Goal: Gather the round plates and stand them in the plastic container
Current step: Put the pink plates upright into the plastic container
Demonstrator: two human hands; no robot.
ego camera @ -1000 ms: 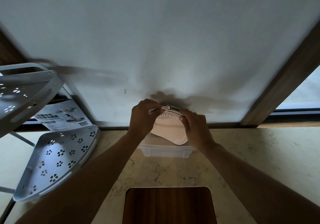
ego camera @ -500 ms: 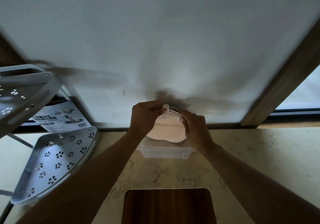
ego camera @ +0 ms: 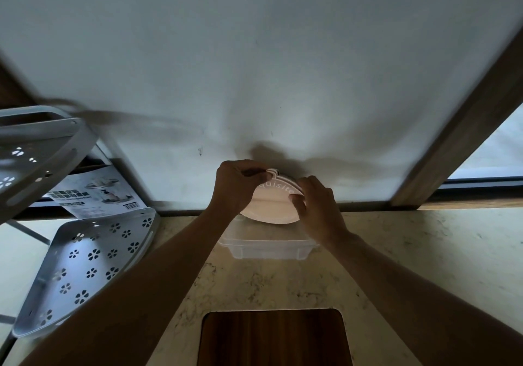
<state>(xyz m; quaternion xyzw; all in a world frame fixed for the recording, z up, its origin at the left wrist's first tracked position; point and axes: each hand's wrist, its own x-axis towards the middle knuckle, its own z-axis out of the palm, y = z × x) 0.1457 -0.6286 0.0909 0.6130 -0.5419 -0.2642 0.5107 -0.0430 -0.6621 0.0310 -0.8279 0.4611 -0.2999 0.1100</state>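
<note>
Pale pink round plates (ego camera: 270, 205) were held on edge over the clear plastic container (ego camera: 267, 248), which sat on the marbled counter (ego camera: 410, 252) close to the white wall (ego camera: 254, 68). Left hand (ego camera: 236, 187) had its fingertips pressed together, pinching the upper left rim. Right hand (ego camera: 317, 204) curled round the right rim, fingers closed on it. More than one rim edge showed at the top, so likely a small stack; exact count unclear. Front face carried pale lettering, partly covered by the fingers.

Two-sided hold probably kept the plates squared together and upright so they could drop in standing rather than flat. Lower edge was at the container's back rim; whether it touched the floor of the tub could not be told, as the translucent wall hid it. Container near the wall likely gave the standing plates something behind them.

Judged step: lowering or seating the plates, not yet released. Risk: the plates fanning apart or tipping forward once the hands let go.

Perforated grey metal shelf (ego camera: 85, 261) stood well to the left, a printed sheet (ego camera: 93, 195) behind it. Dark wooden board (ego camera: 273, 337) lay nearest the camera, apart from the container.
</note>
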